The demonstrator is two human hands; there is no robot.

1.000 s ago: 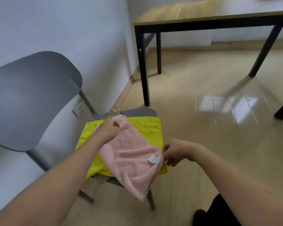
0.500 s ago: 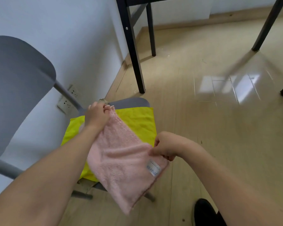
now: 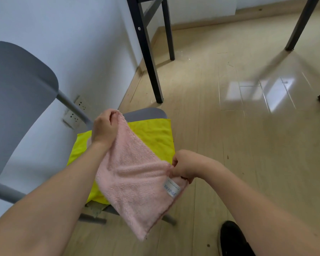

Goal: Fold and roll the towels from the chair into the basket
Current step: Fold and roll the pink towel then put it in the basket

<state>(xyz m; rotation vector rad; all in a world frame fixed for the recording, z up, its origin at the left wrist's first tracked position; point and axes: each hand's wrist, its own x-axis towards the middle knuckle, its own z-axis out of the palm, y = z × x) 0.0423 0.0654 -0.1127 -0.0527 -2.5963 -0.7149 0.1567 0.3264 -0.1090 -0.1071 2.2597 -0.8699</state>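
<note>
A pink fluffy towel [image 3: 135,174] hangs stretched between my two hands above the grey chair [image 3: 20,100]. My left hand [image 3: 104,127] grips its far top corner. At the near right edge my right hand [image 3: 183,166] pinches the towel just above a white label [image 3: 171,189]. The lower corner of the towel droops free below the seat. A yellow towel [image 3: 153,137] lies flat on the chair seat beneath the pink one. No basket is in view.
A white wall with sockets [image 3: 76,113] runs along the left. Black table legs [image 3: 148,52] stand on the wooden floor beyond the chair. My black shoe [image 3: 233,237] shows at the bottom right. Bare floor stretches to the right.
The pink towel has come up off the yellow towel and is now held taut in the air. My view has tilted down, so the table top has left the frame.
</note>
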